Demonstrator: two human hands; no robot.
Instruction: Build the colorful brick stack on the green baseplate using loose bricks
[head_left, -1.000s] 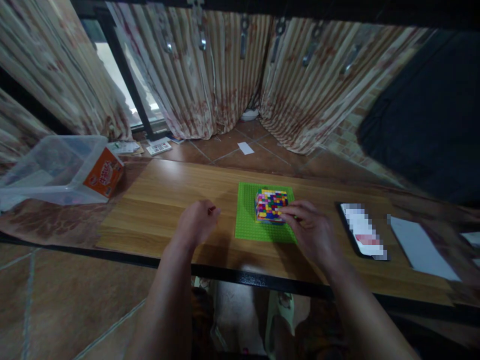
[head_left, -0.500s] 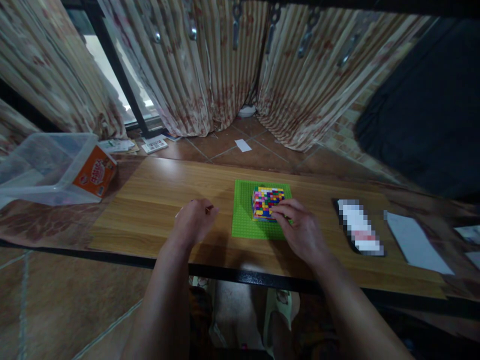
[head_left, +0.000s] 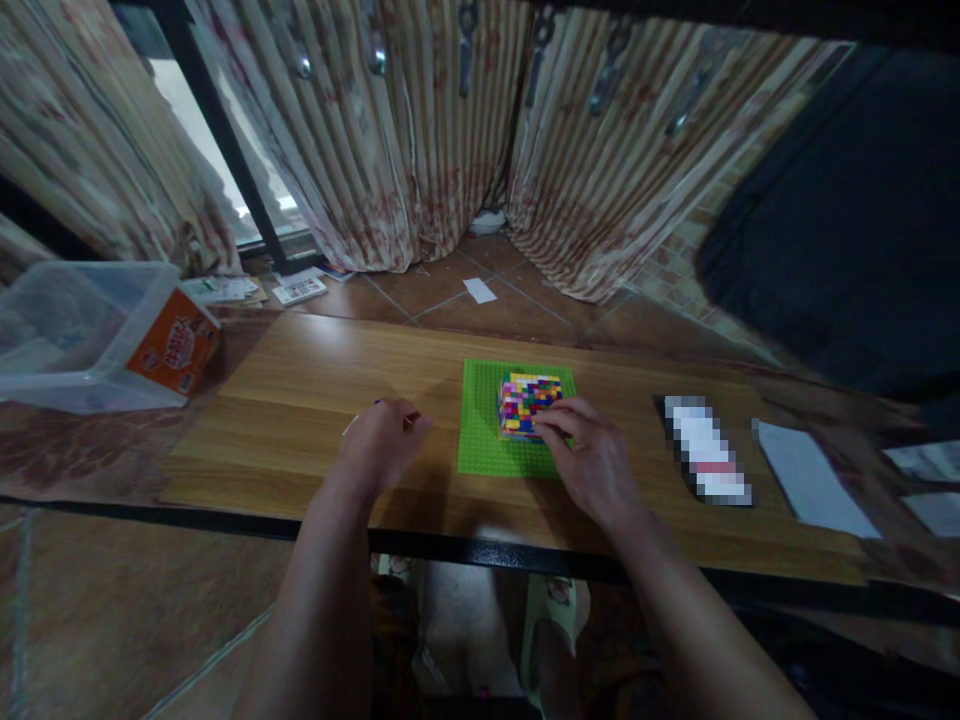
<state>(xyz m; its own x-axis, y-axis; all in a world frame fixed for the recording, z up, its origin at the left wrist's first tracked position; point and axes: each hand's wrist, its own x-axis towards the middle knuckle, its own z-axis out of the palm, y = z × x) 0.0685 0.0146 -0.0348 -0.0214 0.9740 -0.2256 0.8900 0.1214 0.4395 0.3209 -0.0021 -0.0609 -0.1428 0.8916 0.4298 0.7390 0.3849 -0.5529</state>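
A block of many-coloured toy building bricks [head_left: 517, 405] is built up on a green baseplate [head_left: 476, 440] on the wooden board. With thumb and fingers pinched together, my right hand [head_left: 592, 455] reaches the front right part of the block. Whatever small piece is between those fingertips is too small to make out. To the left of the baseplate, my left hand [head_left: 382, 445] is held low over the board with its fingers curled in. Small blue and white bits show at its far edge, but what it holds is hidden.
A clear plastic bin [head_left: 82, 340] with an orange label stands at the left. Right of the baseplate lies a phone [head_left: 709, 450] with a blurred screen, then white paper [head_left: 814, 480]. Curtains [head_left: 420, 150] hang behind the table, and a dark cloth [head_left: 847, 230] is at the right.
The view has shifted slightly, so everything sits a little further left. Both hands keep nearly the same place and pose, the right fingertips still at the brick block.
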